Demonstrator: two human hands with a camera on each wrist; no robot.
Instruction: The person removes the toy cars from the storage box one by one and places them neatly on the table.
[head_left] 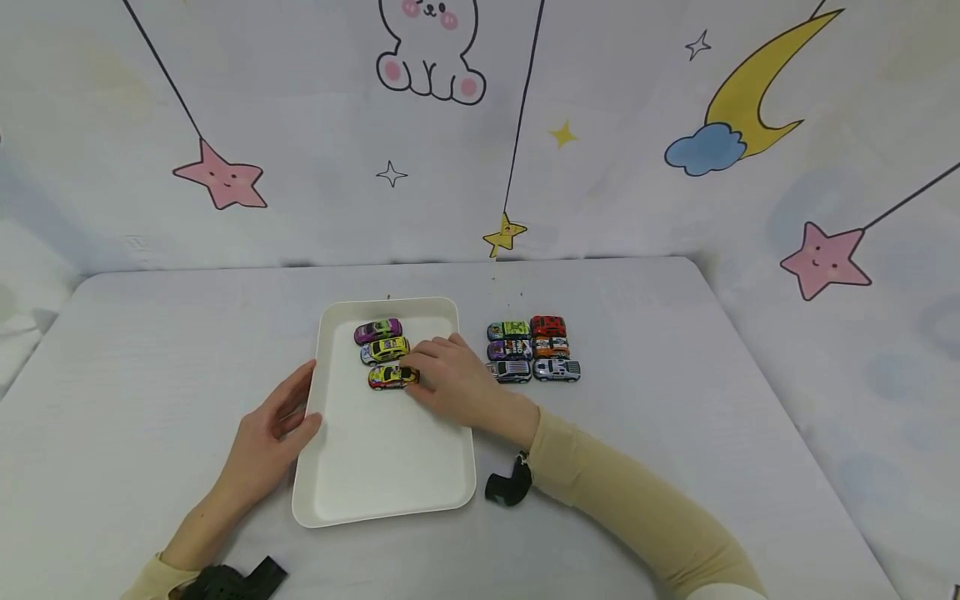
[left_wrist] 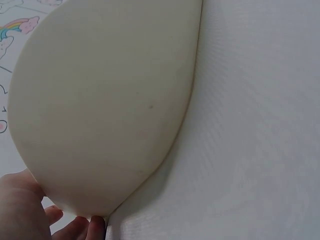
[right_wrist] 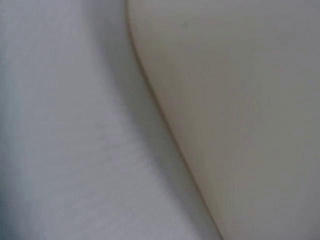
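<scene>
A white rectangular tray (head_left: pixel 390 467) lies on the table, its outer wall (left_wrist: pixel 105 105) filling much of the left wrist view. My left hand (head_left: pixel 262 446) holds the tray's left side, thumb over the rim and fingers along the outside. Inside the tray, my right hand (head_left: pixel 457 383) pinches the right end of a yellow-and-red toy car (head_left: pixel 390 377). Just behind that car sit a yellow toy car (head_left: pixel 385 350) and a purple-and-green toy car (head_left: pixel 377 331). The right wrist view shows only the tray wall (right_wrist: pixel 240 120) and tabletop, without the hand.
Right of the tray, several toy cars stand in two columns, among them a red one (head_left: pixel 548 326), an orange-and-white one (head_left: pixel 551 347) and a silver one (head_left: pixel 557 370). A white cloth covers the table (head_left: pixel 637 400). Behind it hangs a cartoon-printed backdrop (head_left: pixel 315 100).
</scene>
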